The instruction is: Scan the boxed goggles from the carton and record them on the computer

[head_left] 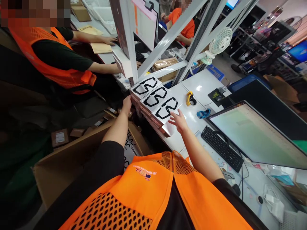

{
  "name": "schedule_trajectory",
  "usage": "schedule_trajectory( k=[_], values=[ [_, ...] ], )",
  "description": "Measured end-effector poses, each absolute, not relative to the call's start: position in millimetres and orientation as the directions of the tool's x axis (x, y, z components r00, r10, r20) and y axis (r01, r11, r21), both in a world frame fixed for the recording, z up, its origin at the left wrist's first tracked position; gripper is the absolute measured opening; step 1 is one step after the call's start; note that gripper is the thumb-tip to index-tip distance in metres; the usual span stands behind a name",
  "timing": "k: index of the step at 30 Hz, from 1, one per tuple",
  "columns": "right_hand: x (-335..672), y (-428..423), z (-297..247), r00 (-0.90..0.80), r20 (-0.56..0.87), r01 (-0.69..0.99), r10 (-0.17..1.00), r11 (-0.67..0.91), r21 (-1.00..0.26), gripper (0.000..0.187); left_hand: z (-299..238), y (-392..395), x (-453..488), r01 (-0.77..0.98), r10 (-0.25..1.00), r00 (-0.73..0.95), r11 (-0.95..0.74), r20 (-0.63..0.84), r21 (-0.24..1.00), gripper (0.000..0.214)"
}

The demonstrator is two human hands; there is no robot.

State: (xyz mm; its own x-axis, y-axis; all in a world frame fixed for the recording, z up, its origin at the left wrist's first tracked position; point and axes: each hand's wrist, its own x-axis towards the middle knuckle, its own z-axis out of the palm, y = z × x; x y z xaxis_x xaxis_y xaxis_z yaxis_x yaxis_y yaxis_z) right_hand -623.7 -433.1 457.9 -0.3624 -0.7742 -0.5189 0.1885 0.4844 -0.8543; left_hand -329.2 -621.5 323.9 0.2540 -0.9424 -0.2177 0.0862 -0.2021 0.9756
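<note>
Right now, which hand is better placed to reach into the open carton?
Likely the left hand: it's nearer the open carton, while the right hand is across the white boxes, toward the keyboard.

From the row of boxes (155, 96), open bench (199, 82) gives hands a way out toward two o'clock. At three, the yellow tape dispenser (188, 99) narrows the passage, with the blue dispenser (203, 113) and then the monitor (259, 134) beyond, toward four. The metal frame (168, 41) bars eleven to one; the carton (55, 172) walls off seven to eight.
</note>
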Motion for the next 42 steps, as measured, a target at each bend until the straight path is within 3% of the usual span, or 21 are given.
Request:
schedule_trajectory(
  k=[4,7,12,16,19,22,26,30,36,42],
  values=[
    [-619,-429,452,-0.342,-0.569,0.218,-0.748,0.527,-0.822,0.106,342,-640,-323,0.101,-0.960,0.275,-0.016,-0.043,0.995,0.051],
    [-615,-431,449,-0.341,-0.552,0.247,-0.761,0.494,-0.834,0.098,364,-646,-324,-0.042,-0.979,0.191,0.061,0.068,0.997,0.045],
    [-612,-423,446,-0.431,-0.491,0.165,-0.757,0.469,-0.868,0.078,399,-611,-345,-0.231,-0.982,0.151,0.073,0.110,0.970,0.034],
    [-622,-408,451,-0.437,-0.282,0.044,-0.854,0.293,-0.955,0.071,420,-562,-357,-0.291,-0.947,0.229,0.155,0.226,0.944,0.045],
    [-628,-384,468,-0.345,-0.138,-0.033,-0.928,0.159,-0.987,0.071,435,-495,-348,-0.220,-0.918,0.286,0.216,0.274,0.951,0.053],
    [-632,-350,483,-0.195,-0.141,-0.138,-0.971,0.170,-0.976,0.067,441,-400,-325,-0.097,-0.886,0.427,0.153,0.180,0.983,0.061],
    [-632,-316,474,0.042,-0.189,-0.395,-0.981,0.157,-0.905,0.082,430,-259,-299,0.041,-0.765,0.636,-0.090,-0.095,0.995,0.075],
    [-593,-297,430,0.228,-0.315,-0.507,-0.922,0.164,-0.846,0.077,395,-141,-290,-0.031,-0.606,0.768,-0.361,-0.209,0.932,0.079],
    [-500,-272,323,0.421,-0.536,-0.561,-0.732,0.254,-0.788,0.079,280,-52,-255,0.039,-0.459,0.809,-0.582,-0.368,0.812,0.063],
    [-379,-263,179,0.399,-0.618,-0.633,-0.677,0.283,-0.720,0.096,130,-16,-156,0.216,-0.382,0.736,-0.649,-0.558,0.729,0.051]
  ],
)
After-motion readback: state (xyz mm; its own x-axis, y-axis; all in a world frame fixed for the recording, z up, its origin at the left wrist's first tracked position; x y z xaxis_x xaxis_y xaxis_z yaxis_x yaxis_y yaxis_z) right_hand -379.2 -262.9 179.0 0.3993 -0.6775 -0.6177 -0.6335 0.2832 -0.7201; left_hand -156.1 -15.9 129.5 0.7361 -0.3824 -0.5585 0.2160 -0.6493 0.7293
